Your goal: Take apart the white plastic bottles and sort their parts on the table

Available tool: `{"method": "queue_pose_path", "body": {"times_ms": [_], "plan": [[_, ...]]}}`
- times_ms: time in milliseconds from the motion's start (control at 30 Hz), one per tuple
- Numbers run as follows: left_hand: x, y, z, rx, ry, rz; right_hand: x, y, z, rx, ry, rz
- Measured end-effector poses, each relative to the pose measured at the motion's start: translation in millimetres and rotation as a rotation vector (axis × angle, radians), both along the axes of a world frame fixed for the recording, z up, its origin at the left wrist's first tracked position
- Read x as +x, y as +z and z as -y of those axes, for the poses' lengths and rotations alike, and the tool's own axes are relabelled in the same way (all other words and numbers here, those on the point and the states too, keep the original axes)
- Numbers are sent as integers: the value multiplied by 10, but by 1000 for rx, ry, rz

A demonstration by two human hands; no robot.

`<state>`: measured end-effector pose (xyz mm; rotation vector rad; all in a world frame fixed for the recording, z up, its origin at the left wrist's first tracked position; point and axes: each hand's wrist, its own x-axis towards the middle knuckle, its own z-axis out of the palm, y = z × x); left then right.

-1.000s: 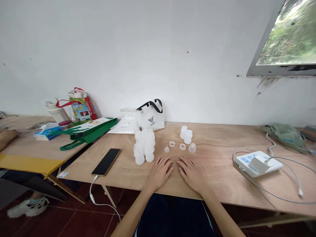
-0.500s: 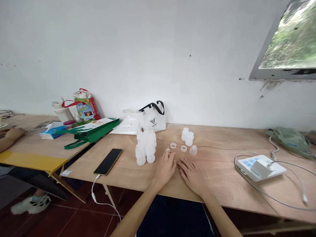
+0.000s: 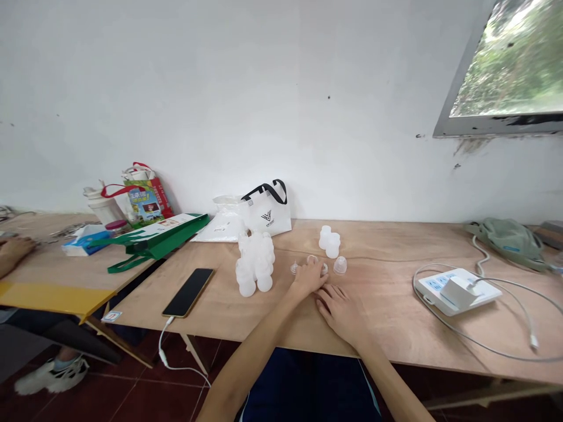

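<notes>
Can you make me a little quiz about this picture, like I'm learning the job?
1. Pick one: which of the person's hands is at the small clear rings? A) left B) right C) neither
2. True or false: the clear domed cap stands on the wooden table, apart from both hands.
3. Fill in the blank: a white ____ is plugged into the phone.

Key:
1. A, the left hand
2. True
3. cable
</notes>
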<state>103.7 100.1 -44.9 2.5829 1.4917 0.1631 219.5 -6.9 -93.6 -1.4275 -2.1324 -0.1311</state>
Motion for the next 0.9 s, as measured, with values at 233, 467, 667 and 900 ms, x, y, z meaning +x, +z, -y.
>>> {"method": "queue_pose_path", "body": {"times_ms": [233, 467, 667, 900], "plan": [[-348, 175, 310, -55, -125, 16, 60, 52, 34, 30, -56, -260], [-793, 93, 657, -215, -304, 237, 243, 202, -145, 70, -117, -628], [-892, -90, 744, -160, -251, 386, 816, 696, -966, -23, -187, -189], [-926, -125, 809, -167, -223, 572, 1120, 951, -1684, -171, -100, 93]]}}
